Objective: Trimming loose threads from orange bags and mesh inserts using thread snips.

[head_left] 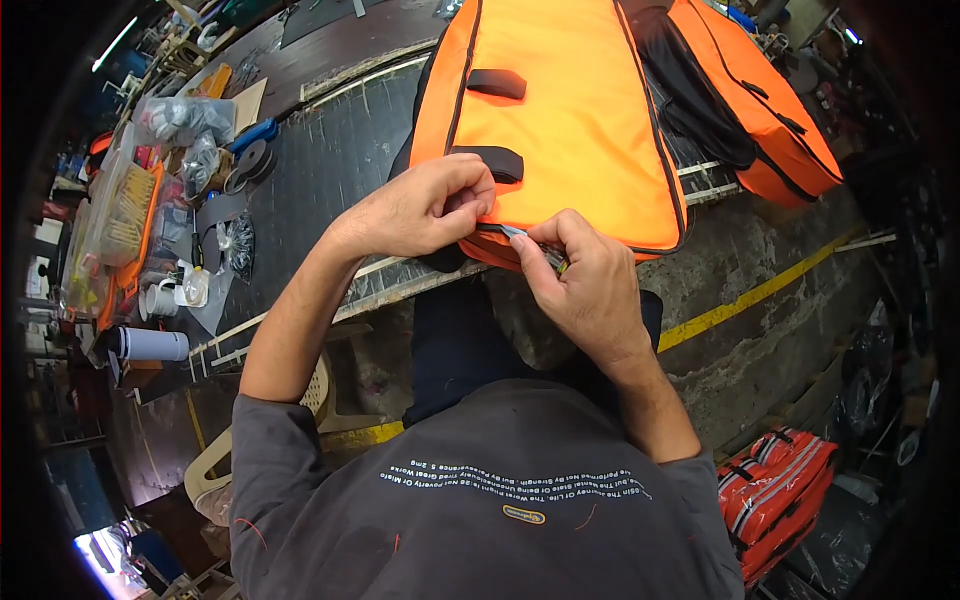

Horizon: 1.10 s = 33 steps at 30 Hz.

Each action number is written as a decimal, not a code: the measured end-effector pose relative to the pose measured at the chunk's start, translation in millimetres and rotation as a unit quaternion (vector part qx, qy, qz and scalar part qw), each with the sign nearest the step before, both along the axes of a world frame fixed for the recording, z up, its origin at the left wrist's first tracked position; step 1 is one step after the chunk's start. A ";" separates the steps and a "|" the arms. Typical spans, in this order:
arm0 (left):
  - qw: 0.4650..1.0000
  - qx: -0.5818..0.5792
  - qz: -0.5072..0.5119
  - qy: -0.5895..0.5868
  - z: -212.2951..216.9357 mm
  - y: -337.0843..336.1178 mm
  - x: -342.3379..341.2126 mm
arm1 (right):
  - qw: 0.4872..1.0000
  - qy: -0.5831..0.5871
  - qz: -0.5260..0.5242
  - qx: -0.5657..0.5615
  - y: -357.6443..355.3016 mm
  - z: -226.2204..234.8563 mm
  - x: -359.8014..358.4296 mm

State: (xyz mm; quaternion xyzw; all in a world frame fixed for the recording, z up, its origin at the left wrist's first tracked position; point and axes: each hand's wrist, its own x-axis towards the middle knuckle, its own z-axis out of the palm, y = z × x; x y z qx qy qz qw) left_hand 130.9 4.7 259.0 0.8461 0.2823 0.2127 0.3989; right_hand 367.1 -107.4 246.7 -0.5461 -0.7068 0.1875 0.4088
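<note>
A bright orange bag (560,130) with black piping and two black webbing loops lies across the table edge in front of me. My left hand (430,205) is closed in a pinch at the bag's near left corner, by the dark trim and just below the lower black loop (498,163). Close to it, my right hand (585,285) is closed around a small tool (514,231) with a pale blue-grey tip. That tip touches the black trim along the bag's near edge. Fingers hide most of the tool, so its kind is unclear.
Another orange and black bag (765,110) stands to the right. Clear plastic tubs (125,215), tape rolls (250,165) and a white cylinder (153,344) crowd the table's left side. A red-orange bag (775,495) sits low at the right, and a plastic chair (325,395) is at my left.
</note>
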 end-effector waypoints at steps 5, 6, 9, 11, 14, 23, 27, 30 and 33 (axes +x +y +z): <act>1.000 0.016 -0.016 -0.009 -0.6 -1.2 0.7 | 1.000 -0.002 0.005 0.000 2.4 -1.6 -4.5; 1.000 0.013 -0.018 -0.015 -1.5 -1.6 0.4 | 1.000 -0.003 0.006 0.000 3.2 -2.6 -5.3; 0.999 0.020 -0.026 -0.026 -4.8 -1.5 -1.0 | 1.000 -0.011 0.005 0.010 5.1 -6.2 -7.4; 0.999 0.022 -0.025 -0.024 -4.5 -1.6 -1.3 | 1.000 -0.014 0.008 0.016 5.7 -7.3 -8.1; 0.999 0.015 -0.024 -0.023 -3.5 -2.1 -2.6 | 1.000 -0.005 0.010 0.021 5.2 -8.5 -7.5; 0.994 -0.089 0.001 -0.067 -0.6 0.1 -12.5 | 1.000 0.022 0.021 0.003 6.4 -4.7 -8.8; 0.997 0.067 -0.017 -0.035 1.3 2.8 -10.8 | 1.000 0.010 0.015 -0.005 2.9 0.2 -5.3; 0.988 0.152 -0.028 -0.002 3.9 0.8 -6.5 | 0.999 0.037 -0.017 -0.027 -3.4 8.6 5.0; 0.989 0.135 -0.052 0.041 11.0 4.0 -8.0 | 0.999 0.018 -0.035 -0.032 -6.6 15.3 11.0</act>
